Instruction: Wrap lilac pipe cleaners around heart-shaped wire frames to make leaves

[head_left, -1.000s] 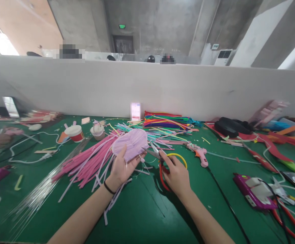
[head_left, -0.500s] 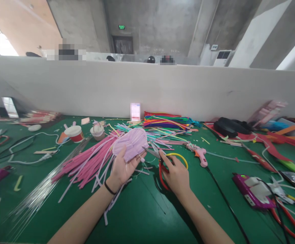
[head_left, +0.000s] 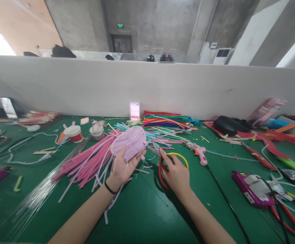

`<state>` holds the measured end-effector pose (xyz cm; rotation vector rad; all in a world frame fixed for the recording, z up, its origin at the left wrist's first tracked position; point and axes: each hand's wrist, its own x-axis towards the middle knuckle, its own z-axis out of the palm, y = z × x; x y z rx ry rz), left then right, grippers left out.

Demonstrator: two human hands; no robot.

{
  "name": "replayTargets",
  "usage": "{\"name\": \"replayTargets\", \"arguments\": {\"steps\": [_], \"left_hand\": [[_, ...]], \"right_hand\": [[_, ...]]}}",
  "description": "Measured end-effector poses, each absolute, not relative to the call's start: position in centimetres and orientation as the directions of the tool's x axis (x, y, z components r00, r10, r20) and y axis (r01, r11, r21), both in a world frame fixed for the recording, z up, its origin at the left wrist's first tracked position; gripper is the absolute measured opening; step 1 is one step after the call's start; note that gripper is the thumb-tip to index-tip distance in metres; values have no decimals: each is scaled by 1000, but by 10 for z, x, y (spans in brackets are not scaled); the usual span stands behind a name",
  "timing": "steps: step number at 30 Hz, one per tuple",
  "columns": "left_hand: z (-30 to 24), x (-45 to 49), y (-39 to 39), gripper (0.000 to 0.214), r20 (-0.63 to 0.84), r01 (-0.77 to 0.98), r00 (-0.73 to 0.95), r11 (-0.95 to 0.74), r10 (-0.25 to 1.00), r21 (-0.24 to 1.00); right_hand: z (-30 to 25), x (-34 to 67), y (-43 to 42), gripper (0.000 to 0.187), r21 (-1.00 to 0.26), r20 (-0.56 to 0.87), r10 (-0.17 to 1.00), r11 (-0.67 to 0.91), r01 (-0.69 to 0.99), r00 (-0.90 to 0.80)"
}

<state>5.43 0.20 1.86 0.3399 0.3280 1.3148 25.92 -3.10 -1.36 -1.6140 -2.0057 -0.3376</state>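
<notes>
The step in hand appears to be trimming at the edge of the lilac piece [head_left: 129, 140], which is held above the desk [head_left: 142, 210], in front of the pink strips [head_left: 86, 166]. The next move calls for holding the piece steady, placing only the unwanted material between the blades, and keeping the fingertips clear of the cut. The left hand [head_left: 123, 169] is turned palm up and partly closed: the thumb lies over the near edge of the piece, and the fingers support it from beneath. The right hand [head_left: 176, 173] is closed around the red and yellow handles of the scissors [head_left: 156, 149]. The blades stand slightly apart, tips directed at the right edge of the piece, near the left fingertips; whether they touch it cannot be told. A small lilac tuft [head_left: 142, 158] hangs just beside the left fingertips, close to the cutting line. The pink glue gun [head_left: 200, 154] lies to the right of the scissors, untouched by either hand.
</notes>
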Motion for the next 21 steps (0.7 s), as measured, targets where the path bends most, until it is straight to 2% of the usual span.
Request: {"name": "replayTargets", "arguments": {"steps": [5, 10, 15, 21], "left_hand": [[22, 57, -1, 47, -36, -912, 154, 156, 987, 379], [23, 59, -3, 46, -104, -915, 168, 194, 980, 354], [23, 60, -4, 45, -111, -918, 178, 206, 978, 340], [24, 62, -3, 46, -122, -915, 167, 200, 978, 350]], "right_hand": [[-14, 259, -30, 53, -148, 522, 836, 281, 948, -166], [-14, 259, -30, 54, -181, 509, 849, 269, 946, -144], [-14, 257, -29, 56, -210, 495, 860, 257, 943, -124], [-19, 254, -29, 56, -184, 504, 857, 227, 956, -106]]}}
